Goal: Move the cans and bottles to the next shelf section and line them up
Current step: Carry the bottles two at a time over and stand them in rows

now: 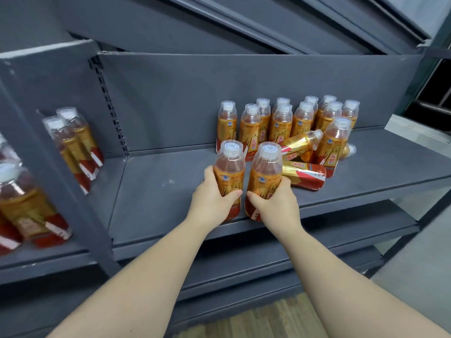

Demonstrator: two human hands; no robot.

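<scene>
I see soft, even light, with only faint shadow on the shelf (158, 186) beneath the fingers (231, 194). Far left of them the bottles (66, 140) are smeared with blur, and shelf edges bow.

东鹏 reads in red on the upright bottle (333, 152) at the three o'clock edge of the cluster (281, 123) and on the toppled bottle (303, 175) at five o'clock; smaller print is unreadable.

Wood-grain floor (268, 320) below — slanted grey upper shelves (280, 28) overhead

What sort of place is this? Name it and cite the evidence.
Likely a shop or stockroom: grey metal shelving with a slotted upright, holding many identical orange drink bottles.
</scene>
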